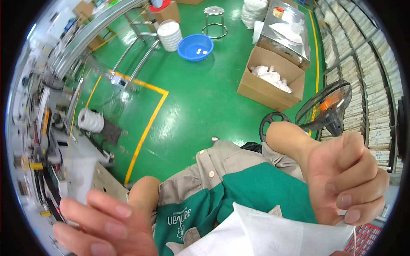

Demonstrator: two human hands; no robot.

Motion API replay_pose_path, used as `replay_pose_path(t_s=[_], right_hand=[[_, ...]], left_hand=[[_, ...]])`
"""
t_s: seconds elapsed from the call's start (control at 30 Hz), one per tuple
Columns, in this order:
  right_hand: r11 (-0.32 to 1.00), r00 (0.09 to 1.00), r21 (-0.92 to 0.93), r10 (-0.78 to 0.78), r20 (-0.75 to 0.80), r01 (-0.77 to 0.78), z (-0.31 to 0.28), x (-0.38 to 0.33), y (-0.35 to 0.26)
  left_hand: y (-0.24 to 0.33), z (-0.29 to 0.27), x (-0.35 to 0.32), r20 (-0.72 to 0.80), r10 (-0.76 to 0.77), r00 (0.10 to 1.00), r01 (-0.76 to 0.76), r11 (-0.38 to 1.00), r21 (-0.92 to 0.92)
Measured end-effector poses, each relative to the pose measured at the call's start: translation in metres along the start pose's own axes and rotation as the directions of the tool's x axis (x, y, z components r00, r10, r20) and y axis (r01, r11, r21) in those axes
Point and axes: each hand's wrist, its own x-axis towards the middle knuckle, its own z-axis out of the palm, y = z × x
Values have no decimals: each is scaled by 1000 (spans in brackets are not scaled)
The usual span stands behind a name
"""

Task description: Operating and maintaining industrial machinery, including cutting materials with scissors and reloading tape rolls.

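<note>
The right hand (341, 179) is shown with its fingers (361, 177) tightly curled, the tips closed on the corner of a white face mask (273, 234), which is seen at the lower edge in front of a green-and-beige uniform (265, 183). On the left hand (124, 228), the fingers are loosely bent and slightly parted; whether anything is gripped cannot be told.

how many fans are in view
1: the black fan with an orange centre, beyond the right hand and right of the open cardboard box. Others may be hidden.
</note>
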Motion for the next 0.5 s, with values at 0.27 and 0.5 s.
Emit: replay_pose_path(t_s=[0.27, 0.5], right_hand=[[1000, 987, 2, 14, -157, -13, -25, 21, 194], [949, 972, -221, 204, -116, -226, -16, 20, 394]], left_hand=[[-258, 49, 125, 308, -148, 940, 320, 695, -643], [-468, 79, 203, 791, -334, 512, 858, 237, -455]])
